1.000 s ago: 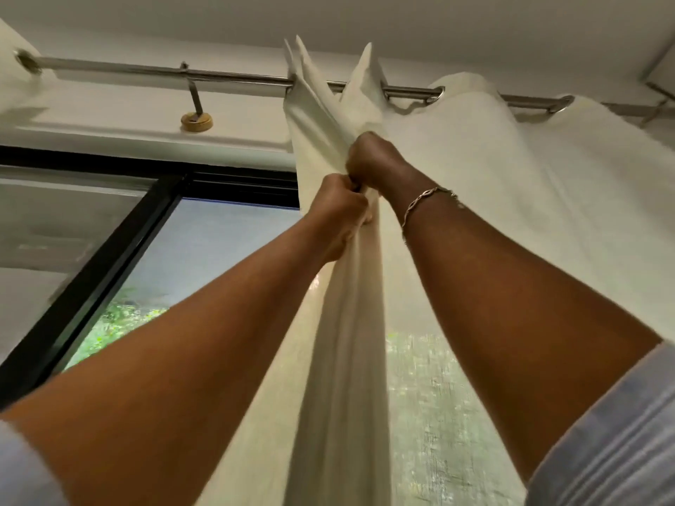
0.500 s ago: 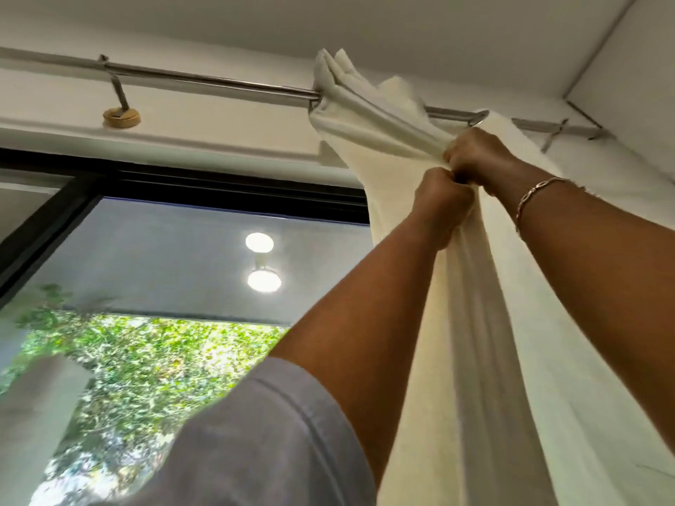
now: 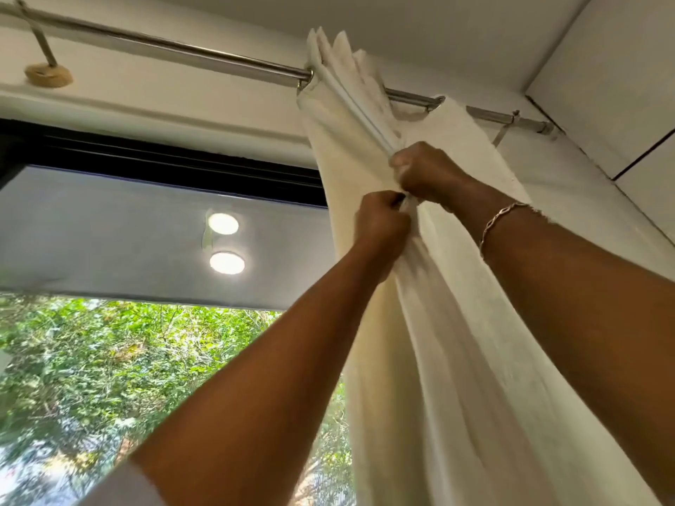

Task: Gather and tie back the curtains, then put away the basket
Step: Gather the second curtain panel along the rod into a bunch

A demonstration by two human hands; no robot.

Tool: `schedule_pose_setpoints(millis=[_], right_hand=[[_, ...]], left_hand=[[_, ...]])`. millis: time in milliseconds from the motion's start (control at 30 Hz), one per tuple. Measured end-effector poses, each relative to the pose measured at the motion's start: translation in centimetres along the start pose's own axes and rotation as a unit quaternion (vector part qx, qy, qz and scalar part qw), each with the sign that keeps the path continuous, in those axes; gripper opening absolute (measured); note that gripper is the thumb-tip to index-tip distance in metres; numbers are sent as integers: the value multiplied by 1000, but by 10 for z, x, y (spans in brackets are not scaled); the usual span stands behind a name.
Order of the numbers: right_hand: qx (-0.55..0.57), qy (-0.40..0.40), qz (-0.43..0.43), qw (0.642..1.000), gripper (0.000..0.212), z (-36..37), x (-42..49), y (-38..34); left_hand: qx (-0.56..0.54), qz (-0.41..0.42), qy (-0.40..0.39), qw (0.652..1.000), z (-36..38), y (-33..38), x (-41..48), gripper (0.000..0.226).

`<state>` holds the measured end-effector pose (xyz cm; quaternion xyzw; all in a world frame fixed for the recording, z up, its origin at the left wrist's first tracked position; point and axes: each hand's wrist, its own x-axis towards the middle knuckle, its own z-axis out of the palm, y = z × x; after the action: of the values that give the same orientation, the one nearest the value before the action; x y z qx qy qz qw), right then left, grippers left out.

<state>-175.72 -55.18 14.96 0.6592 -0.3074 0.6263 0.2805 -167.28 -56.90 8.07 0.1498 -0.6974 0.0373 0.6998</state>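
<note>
A wide window (image 3: 146,359) shows green trees. At its right edge a cream curtain (image 3: 438,359) hangs bunched on a metal rod (image 3: 182,49), its folds drawn close together high up, probably ready for tying back. Both arms stretch upward. The right hand (image 3: 423,173) grips the gathered folds below the rod; the left hand (image 3: 381,220), just beneath, pinches the same cloth. No basket is in view.

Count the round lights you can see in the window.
2. The upper light sits just above the lower light, on the grey panel above the foliage, left of the curtain. The curtain may hide more.
</note>
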Motion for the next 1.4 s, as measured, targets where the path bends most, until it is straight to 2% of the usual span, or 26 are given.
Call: schedule_pose_setpoints(millis=[100, 167, 267, 333, 433, 533, 733, 800, 867, 1000, 1067, 1133, 1267, 1333, 1400], right_hand=[[218, -63, -10, 974, 29, 9, -19, -5], [262, -16, -2, 965, 24, 14, -21, 1], [208, 110, 56, 970, 16, 25, -13, 17], [170, 144, 108, 969, 21, 32, -7, 26], [111, 143, 162, 970, 27, 44, -4, 34], [65, 123, 164, 977, 38, 55, -8, 31], [10, 81, 189, 979, 64, 79, -16, 22], [-21, 78, 215, 973, 65, 84, -16, 23], [-22, 74, 228, 971, 52, 83, -15, 28], [-27, 87, 222, 971, 22, 79, -12, 35], [-40, 125, 213, 968, 27, 75, -10, 40], [-21, 154, 200, 967, 31, 66, -9, 46], [58, 194, 154, 967, 29, 38, -4, 61], [99, 192, 107, 971, 21, 26, -3, 66], [149, 165, 62, 973, 24, 16, -3, 66]], left_hand=[[15, -6, 46, 999, -27, -9, -12, 38], [31, -3, 77, 997, -43, -13, -17, 47], [89, -5, 119, 989, -59, -16, -23, 51], [137, -18, 134, 981, -66, -15, -25, 47], [169, -33, 118, 978, -75, -16, -17, 54], [154, -40, 84, 984, -83, -11, -10, 65], [128, -93, 0, 987, -88, -10, -5, 52], [129, -105, -7, 986, -80, -13, -6, 53], [150, -101, 19, 983, -73, -17, -4, 55], [239, -9, 93, 967, -81, -21, -2, 60], [279, 30, 102, 954, -89, -21, -6, 77], [348, 57, 102, 930, -97, -18, -11, 84], [443, 56, 110, 888, -107, -12, -11, 61], [453, 46, 118, 882, -104, -8, -11, 50], [441, 43, 113, 889, -95, -2, -7, 45]])
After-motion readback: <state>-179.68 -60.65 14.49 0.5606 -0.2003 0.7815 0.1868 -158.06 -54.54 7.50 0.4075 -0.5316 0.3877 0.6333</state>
